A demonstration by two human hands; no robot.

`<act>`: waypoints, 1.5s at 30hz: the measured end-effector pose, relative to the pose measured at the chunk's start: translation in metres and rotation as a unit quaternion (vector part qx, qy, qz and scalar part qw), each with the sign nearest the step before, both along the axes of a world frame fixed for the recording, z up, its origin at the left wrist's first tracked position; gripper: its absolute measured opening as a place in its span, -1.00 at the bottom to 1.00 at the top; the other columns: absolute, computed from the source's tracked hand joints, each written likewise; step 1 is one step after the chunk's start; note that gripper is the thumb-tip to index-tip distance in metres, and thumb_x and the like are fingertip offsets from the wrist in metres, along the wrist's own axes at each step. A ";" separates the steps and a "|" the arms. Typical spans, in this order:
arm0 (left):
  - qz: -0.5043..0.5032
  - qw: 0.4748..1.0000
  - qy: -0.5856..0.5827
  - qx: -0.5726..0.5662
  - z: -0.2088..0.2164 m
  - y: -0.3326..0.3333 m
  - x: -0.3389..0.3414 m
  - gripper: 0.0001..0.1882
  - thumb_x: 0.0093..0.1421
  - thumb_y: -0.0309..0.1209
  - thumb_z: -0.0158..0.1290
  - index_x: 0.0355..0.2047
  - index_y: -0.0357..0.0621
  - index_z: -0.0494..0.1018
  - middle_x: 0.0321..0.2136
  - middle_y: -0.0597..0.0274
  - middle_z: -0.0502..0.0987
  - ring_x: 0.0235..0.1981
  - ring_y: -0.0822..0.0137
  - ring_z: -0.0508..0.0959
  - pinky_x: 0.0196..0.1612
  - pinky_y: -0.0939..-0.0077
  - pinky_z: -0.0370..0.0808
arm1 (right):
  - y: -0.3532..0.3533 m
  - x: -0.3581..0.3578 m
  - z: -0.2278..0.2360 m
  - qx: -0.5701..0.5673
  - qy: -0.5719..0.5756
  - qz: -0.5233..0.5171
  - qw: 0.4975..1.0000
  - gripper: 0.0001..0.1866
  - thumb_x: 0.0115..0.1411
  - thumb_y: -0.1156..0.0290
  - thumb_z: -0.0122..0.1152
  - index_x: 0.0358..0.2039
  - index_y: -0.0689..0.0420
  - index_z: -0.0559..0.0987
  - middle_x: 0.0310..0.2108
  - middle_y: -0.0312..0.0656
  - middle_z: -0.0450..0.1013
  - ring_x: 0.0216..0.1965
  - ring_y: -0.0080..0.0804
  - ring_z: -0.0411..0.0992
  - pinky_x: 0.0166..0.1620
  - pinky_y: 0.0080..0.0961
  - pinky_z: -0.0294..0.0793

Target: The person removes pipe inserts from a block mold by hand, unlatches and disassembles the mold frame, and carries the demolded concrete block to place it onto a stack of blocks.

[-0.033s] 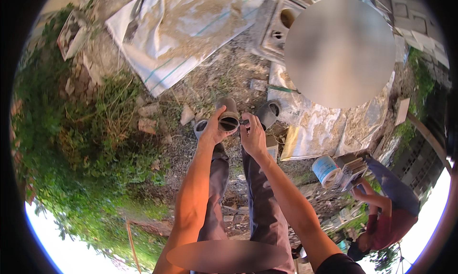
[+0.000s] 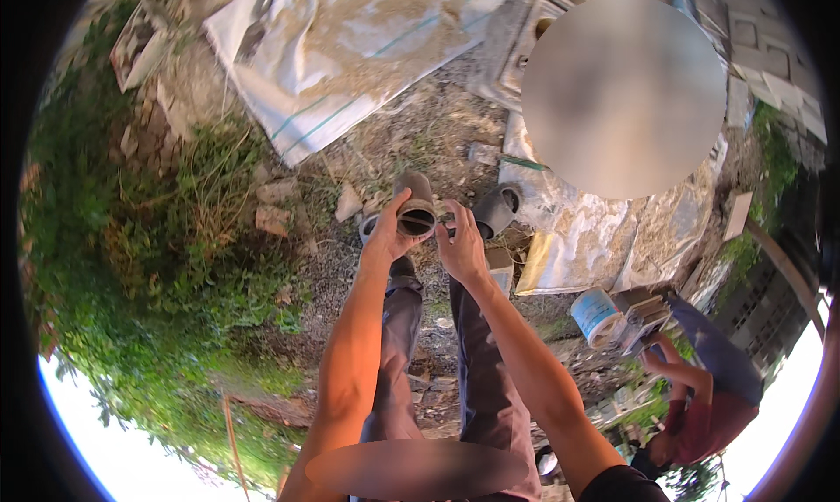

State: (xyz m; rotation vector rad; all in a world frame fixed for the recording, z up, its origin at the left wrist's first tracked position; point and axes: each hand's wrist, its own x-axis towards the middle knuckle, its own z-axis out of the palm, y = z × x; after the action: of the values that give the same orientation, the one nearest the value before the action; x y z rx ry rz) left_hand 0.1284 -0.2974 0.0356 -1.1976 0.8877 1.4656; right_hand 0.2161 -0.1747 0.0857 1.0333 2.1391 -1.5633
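Note:
My left hand (image 2: 391,237) is wrapped round a short grey-brown pipe piece (image 2: 413,191), its round open end tilted toward me. Close to the right of that opening is my right hand (image 2: 461,244), fingers curled, with a small dark spot between thumb and fingers that I cannot make out. Just past it, a dark grey hollow piece (image 2: 499,209) like a pipe elbow lies on the ground. A pale round-rimmed piece (image 2: 367,229) shows partly behind my left hand. Below are my trouser legs and a dark shoe (image 2: 402,269).
A dirty white sheet (image 2: 302,108) lies ahead, and a second sheet (image 2: 577,248) to the right. Broken bricks (image 2: 272,220) and green plants (image 2: 175,266) line the left. A blue-and-white bucket (image 2: 597,317) stands beside a crouching person (image 2: 717,414) at lower right.
The pipe piece has turned a little in my left hand, showing its opening more roundly. My right hand's fingers have lifted slightly and shifted beside the rim.

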 end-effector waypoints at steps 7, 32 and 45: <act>0.119 0.989 0.081 0.028 -0.012 -0.130 -0.034 -0.48 0.20 -0.06 -0.01 -0.03 -0.24 0.33 -0.15 0.07 0.48 -0.14 0.20 0.51 -0.03 0.31 0.49 | -0.147 -0.067 -0.066 -0.023 0.108 0.111 0.988 -0.30 0.04 0.54 0.05 0.23 0.13 0.12 0.12 0.10 0.18 0.07 0.02 0.29 0.04 -0.24 0.35; -0.406 0.802 0.401 -0.179 0.003 0.022 -0.040 -0.58 0.22 -0.30 -0.03 0.03 -0.25 0.29 -0.04 -0.12 0.39 0.01 -0.02 0.39 0.03 0.13 0.33 | 0.086 -0.040 -0.038 -0.020 0.002 -0.197 0.980 -0.77 0.17 0.49 -0.09 -0.22 0.25 0.51 -0.41 -0.16 0.52 -0.44 -0.48 0.45 -0.33 -0.55 0.44; -0.716 0.263 0.635 -0.124 0.023 0.290 -0.102 -0.03 -0.04 -0.24 0.25 0.31 -0.01 -0.06 0.34 0.38 -0.10 0.35 0.30 -0.07 0.34 0.19 -0.08 | 0.265 -0.111 -0.009 0.241 -0.091 0.002 0.966 -0.72 0.13 0.49 -0.06 -0.14 0.24 0.43 -0.06 0.05 0.33 -0.21 0.09 0.46 -0.17 -0.16 0.49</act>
State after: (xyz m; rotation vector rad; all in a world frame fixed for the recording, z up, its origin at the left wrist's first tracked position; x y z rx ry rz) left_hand 0.0262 -0.0073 0.0584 1.2267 2.2757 0.1867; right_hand 0.1046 0.0901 0.0765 1.2549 2.4376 -0.9107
